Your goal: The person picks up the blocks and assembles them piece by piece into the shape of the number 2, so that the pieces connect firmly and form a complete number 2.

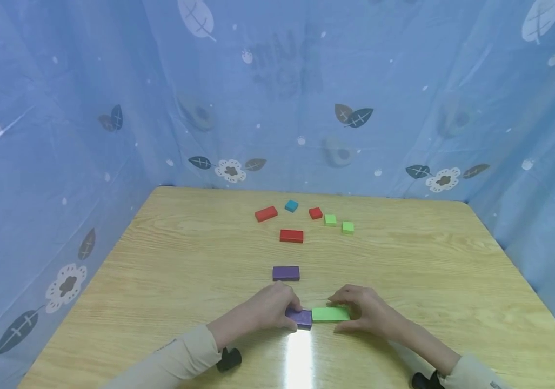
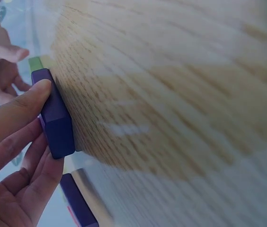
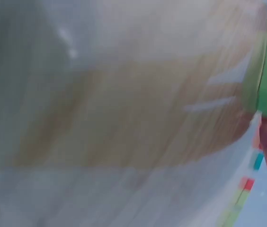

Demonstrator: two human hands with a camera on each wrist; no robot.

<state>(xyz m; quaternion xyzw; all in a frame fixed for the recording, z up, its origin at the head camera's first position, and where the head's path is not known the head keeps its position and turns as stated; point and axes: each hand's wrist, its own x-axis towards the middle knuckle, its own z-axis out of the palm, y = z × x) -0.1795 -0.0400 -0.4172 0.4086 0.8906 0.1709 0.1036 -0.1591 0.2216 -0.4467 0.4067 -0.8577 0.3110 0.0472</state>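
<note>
Head view. Left hand (image 1: 273, 307) grips the 1st purple block (image 1: 301, 319) between thumb on the near side and fingers on the far side. Its right end lies against the long green block (image 1: 326, 315), short ends in line. Right hand (image 1: 367, 310) curves loosely about the green block's right end, thumb and fingers apart, grip slack; fingertip contact cannot be told. Beyond: 2nd purple block (image 1: 285, 273), near red block (image 1: 291, 236), far red block (image 1: 266, 214), blue block (image 1: 291, 206), small red block (image 1: 315, 213), small green block (image 1: 330, 220), nearer green block (image 1: 347, 227). Table (image 1: 185, 254): pale wood grain, white glare at near edge. Blue curtain (image 1: 277, 70) behind and at the sides, leaf and flower prints.

Left wrist view. Shows the left thumb pressed on the purple block's long face, fingers beneath; also the wide gap between right thumb and fingers. 2nd purple block nearby, red sliver beside it.

Right wrist view. Green block at frame edge, purple at its end; right hand only partly in frame. Table blurred.
</note>
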